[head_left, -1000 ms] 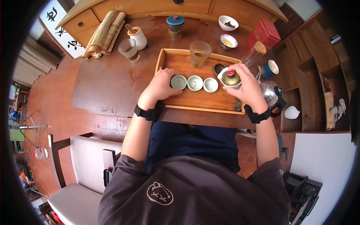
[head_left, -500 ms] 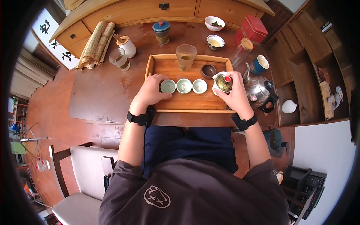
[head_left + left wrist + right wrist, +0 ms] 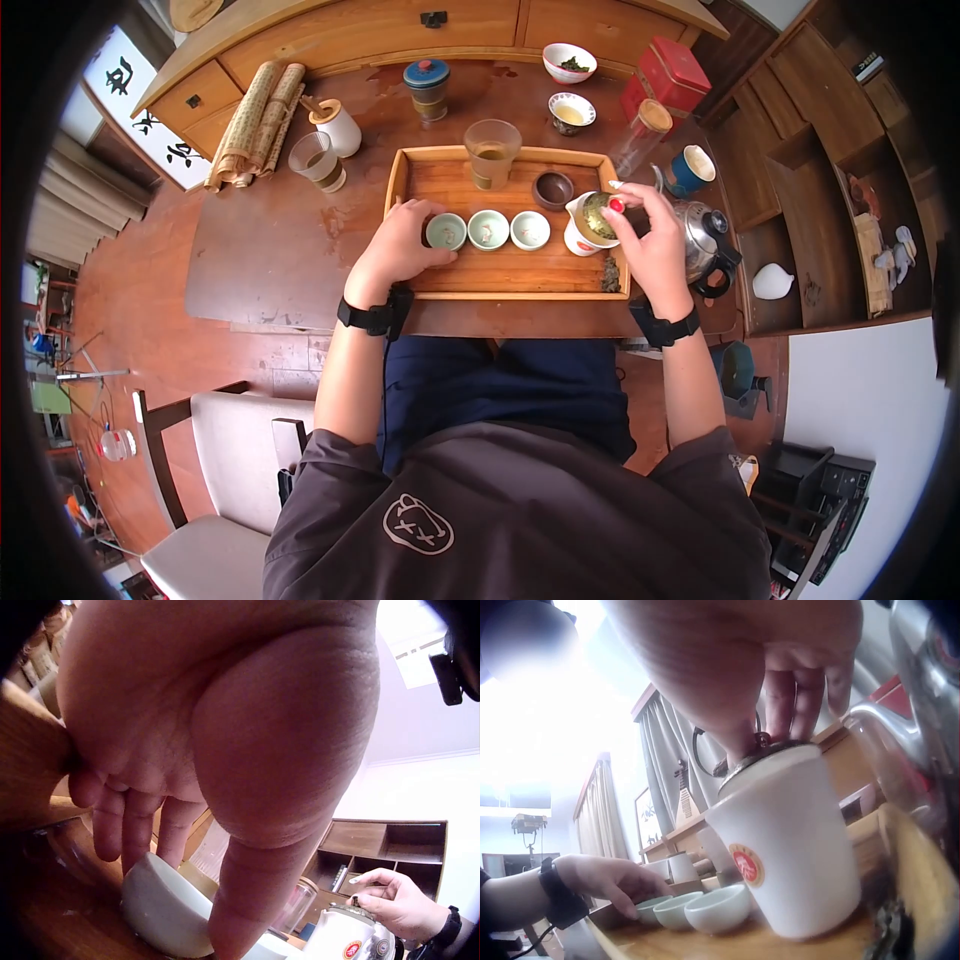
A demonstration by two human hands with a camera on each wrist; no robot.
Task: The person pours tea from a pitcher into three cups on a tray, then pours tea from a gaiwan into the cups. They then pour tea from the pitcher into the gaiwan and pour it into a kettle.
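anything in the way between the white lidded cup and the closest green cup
Nothing visible: only wooden tray lies between the white lidded cup and the closest green cup; the brown bowl sits farther back.

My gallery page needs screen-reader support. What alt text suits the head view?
A person's right hand is at the red-knobbed lid of a white spouted pitcher; their left hand holds the leftmost of three pale green teacups, lined up on a wooden tray. A steel kettle stands to the right.
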